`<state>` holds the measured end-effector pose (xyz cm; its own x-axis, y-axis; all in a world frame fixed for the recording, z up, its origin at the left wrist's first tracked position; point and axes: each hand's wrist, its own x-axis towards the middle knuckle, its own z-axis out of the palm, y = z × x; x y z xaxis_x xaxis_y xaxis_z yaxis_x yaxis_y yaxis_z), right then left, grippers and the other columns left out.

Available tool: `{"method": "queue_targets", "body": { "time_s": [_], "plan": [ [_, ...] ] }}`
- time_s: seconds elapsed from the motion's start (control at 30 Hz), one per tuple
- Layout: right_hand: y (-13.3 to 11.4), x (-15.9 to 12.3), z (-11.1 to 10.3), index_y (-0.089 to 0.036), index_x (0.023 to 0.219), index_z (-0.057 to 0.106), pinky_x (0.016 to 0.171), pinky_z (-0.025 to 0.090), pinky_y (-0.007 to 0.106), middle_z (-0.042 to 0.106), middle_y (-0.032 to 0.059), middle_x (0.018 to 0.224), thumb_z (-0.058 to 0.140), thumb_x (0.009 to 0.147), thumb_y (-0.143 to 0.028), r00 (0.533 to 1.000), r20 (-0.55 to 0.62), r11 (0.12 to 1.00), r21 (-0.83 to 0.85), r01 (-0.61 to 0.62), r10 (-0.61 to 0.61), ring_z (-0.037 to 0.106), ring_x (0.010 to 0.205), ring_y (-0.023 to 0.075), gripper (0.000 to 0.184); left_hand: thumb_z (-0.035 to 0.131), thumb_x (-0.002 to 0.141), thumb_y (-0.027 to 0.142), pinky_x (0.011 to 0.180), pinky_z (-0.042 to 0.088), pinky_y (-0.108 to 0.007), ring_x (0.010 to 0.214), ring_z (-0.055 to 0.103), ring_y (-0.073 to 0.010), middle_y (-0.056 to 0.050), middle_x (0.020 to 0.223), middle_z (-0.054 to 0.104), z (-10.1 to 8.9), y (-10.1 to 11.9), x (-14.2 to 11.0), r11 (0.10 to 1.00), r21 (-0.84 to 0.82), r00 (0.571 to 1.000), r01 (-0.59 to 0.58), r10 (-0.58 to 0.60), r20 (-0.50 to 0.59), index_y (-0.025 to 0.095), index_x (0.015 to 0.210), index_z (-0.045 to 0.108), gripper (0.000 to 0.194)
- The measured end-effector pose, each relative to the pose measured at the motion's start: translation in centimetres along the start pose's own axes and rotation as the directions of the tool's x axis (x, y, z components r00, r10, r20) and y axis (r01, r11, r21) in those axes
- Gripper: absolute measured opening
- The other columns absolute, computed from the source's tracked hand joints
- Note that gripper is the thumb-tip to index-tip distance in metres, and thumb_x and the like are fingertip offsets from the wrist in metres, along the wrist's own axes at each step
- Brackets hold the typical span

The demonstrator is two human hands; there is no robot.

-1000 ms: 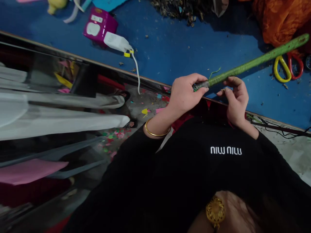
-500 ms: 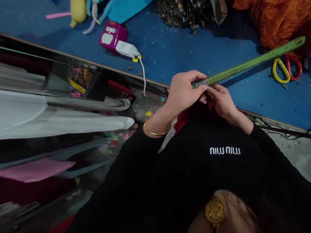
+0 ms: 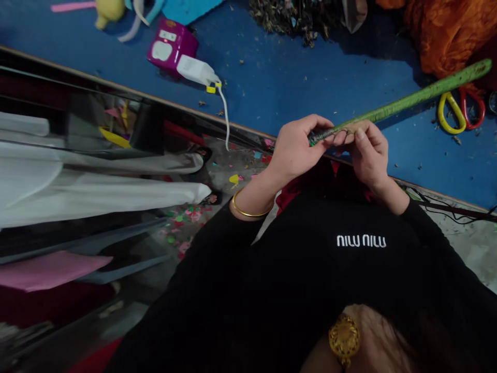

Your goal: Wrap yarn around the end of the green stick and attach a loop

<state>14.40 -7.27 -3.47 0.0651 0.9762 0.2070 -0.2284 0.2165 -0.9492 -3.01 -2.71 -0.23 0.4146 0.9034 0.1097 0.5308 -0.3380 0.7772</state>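
A long green stick [image 3: 419, 97] slants up to the right over the blue table, its far end near the scissors. Dark winding covers its near end [image 3: 321, 135]. My left hand [image 3: 293, 147], with a gold bangle at the wrist, is closed around that wound end. Just to the right, my right hand [image 3: 370, 155] has its thumb and fingers pinched together close beside the stick. Whatever lies in that pinch is too small to make out.
On the blue table [image 3: 272, 77] are a purple adapter [image 3: 173, 46] with a white plug [image 3: 196, 70] and cable, a dark heap of scraps [image 3: 295, 18], orange cloth [image 3: 446, 36] and scissors with yellow and red handles [image 3: 451, 113]. Coloured scraps litter the floor [image 3: 240, 166].
My right hand has moved slightly right and up along the stick, its thumb now raised in a pinch. The left hand keeps its hold on the wound end. The view has shifted slightly.
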Motion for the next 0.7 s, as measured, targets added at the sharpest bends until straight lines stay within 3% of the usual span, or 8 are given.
{"method": "queue_targets", "body": {
  "time_s": [0.1, 0.17, 0.27, 0.53, 0.7],
  "plan": [
    [0.6, 0.3, 0.6, -0.022, 0.078, 0.056, 0.055, 0.054, 0.023, 0.049, -0.0039, 0.065, 0.063, 0.093, -0.069, 0.995, -0.041, 0.989, 0.117, -0.089, 0.094, 0.057, 0.061, 0.0107, 0.05, 0.074, 0.084, 0.023, 0.096, 0.058, -0.035, 0.103, 0.074, -0.0226, -0.003, 0.11, 0.08, 0.0, 0.0, -0.1, 0.999, 0.05, 0.999, 0.0, -0.002, 0.045, 0.021, 0.11, 0.074, 0.025],
    [0.6, -0.2, 0.9, -0.022, 0.075, 0.054, 0.051, 0.048, 0.021, 0.04, -0.0056, 0.061, 0.065, 0.093, -0.066, 0.993, -0.063, 0.986, 0.14, -0.086, 0.096, 0.046, 0.053, 0.0081, 0.049, 0.073, 0.084, 0.022, 0.096, 0.058, -0.035, 0.102, 0.074, -0.0227, -0.003, 0.109, 0.081, 0.3, -0.2, -0.3, 0.996, 0.085, 0.999, 0.001, -0.004, 0.037, 0.022, 0.109, 0.075, 0.026],
    [0.3, -1.3, 1.1, -0.023, 0.073, 0.056, 0.052, 0.046, 0.023, 0.04, -0.0045, 0.065, 0.067, 0.095, -0.059, 0.99, -0.113, 0.993, 0.089, -0.078, 0.088, 0.037, 0.052, 0.0078, 0.044, 0.069, 0.086, 0.02, 0.099, 0.057, -0.037, 0.105, 0.074, -0.0241, -0.004, 0.111, 0.081, 0.9, -0.4, -0.5, 0.994, 0.11, 1.0, -0.009, 0.009, -0.004, 0.022, 0.11, 0.076, 0.025],
    [-0.3, -3.2, 1.5, -0.026, 0.073, 0.055, 0.074, 0.053, 0.036, 0.044, 0.0008, 0.072, 0.06, 0.096, -0.063, 0.973, -0.192, 0.975, -0.16, -0.156, 0.125, 0.048, 0.069, 0.0164, 0.044, 0.065, 0.09, 0.024, 0.101, 0.056, -0.038, 0.11, 0.072, -0.0254, -0.006, 0.115, 0.08, 1.7, -0.7, -0.9, 0.992, 0.128, 0.998, -0.023, 0.03, -0.049, 0.023, 0.115, 0.076, 0.027],
    [-1.4, -3.1, 1.2, -0.027, 0.073, 0.058, 0.078, 0.056, 0.04, 0.051, 0.0014, 0.071, 0.056, 0.097, -0.065, 0.985, -0.122, 0.955, -0.259, -0.147, 0.118, 0.053, 0.07, 0.0178, 0.045, 0.067, 0.09, 0.024, 0.1, 0.056, -0.037, 0.11, 0.073, -0.0258, -0.005, 0.115, 0.08, 1.7, -1.2, -0.5, 0.992, 0.127, 0.999, 0.0, 0.005, -0.035, 0.023, 0.112, 0.075, 0.024]
  ]
}}
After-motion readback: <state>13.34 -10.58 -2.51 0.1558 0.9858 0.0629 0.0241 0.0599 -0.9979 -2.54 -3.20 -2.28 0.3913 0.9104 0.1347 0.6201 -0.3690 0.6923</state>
